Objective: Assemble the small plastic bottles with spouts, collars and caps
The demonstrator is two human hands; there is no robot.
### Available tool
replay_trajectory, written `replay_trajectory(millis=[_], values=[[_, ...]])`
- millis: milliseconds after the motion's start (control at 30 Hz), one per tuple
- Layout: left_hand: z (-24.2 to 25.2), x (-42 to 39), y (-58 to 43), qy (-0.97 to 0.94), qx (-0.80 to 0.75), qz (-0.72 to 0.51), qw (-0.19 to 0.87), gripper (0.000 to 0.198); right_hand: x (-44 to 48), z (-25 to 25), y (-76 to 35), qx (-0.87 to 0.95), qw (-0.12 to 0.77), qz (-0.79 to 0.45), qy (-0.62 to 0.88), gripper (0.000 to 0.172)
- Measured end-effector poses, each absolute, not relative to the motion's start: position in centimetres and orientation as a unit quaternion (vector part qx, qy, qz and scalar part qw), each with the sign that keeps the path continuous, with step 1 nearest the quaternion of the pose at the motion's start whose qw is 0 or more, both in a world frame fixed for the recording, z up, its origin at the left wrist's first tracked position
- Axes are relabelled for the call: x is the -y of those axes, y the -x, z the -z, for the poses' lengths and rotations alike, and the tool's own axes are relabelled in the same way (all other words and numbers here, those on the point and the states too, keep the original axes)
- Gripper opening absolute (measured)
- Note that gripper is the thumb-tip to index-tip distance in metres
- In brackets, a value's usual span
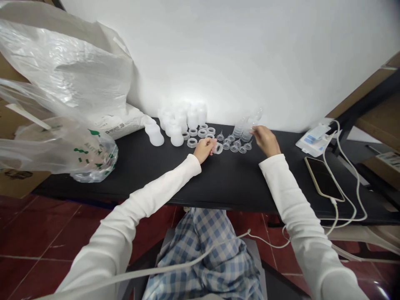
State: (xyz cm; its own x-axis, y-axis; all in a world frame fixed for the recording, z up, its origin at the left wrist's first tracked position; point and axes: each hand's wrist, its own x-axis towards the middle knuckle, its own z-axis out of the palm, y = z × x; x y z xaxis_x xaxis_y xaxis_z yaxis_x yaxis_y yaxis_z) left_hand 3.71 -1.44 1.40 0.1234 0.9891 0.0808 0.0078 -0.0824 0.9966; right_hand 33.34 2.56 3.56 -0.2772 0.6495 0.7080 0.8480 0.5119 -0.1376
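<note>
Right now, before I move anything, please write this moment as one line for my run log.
Left hand: holds see-through ring | Right hand: beside stacked see-through cups | Nearby: white cups, small see-through rings | Surface: black table

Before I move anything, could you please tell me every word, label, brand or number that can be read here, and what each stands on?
Clear plastic carrier bag: green print, seemingly beginning "ALI"; the rest is creased and unreadable.
White woven sack: dark print, too small to read.
White and blue flat packet: blue print, too blurred to read.
White label on a brown cardboard box: too small to read.
</note>
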Motion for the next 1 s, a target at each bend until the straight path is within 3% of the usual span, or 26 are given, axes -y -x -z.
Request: replay_trajectory(millis=[233, 400, 500, 633, 700, 800, 1000], values=[[-0.3, 1.4, -3.5, -0.637, -0.482, -0.454, 0.395, 0.034, -2.0, -3.9, -34.1, 0.779, 0.33, 0.069, 0.529, 0.024], [1.0, 0.4, -3.3, -0.626, -0.458, -0.518, 0.361, 0.008, -2.4, -3.7, -37.2, 0.753, 0.262, 0.045, 0.601, 0.019], [1.5, 0.2, -3.5, -0.634, -0.449, -0.551, 0.305, 0.003, -3.1, -2.8, -38.0, 0.758, 0.209, 0.015, 0.618, 0.016], [1.4, 0.6, -3.5, -0.709, -0.432, -0.519, 0.204, 0.009, -3.4, -2.1, -37.6, 0.776, 0.178, -0.046, 0.604, 0.029], [1.2, 1.0, -3.4, -0.772, -0.417, -0.455, 0.154, 0.011, -3.3, -2.1, -37.5, 0.765, 0.189, -0.064, 0.612, 0.039], [0.9, 1.3, -3.3, -0.844, -0.413, -0.335, 0.074, 0.013, -2.9, -2.5, -37.3, 0.732, 0.239, -0.019, 0.637, 0.038], [0.9, 1.0, -3.1, -0.858, -0.447, -0.253, -0.003, 0.024, -4.9, -4.3, -36.3, 0.671, 0.45, 0.1, 0.581, 0.044]])
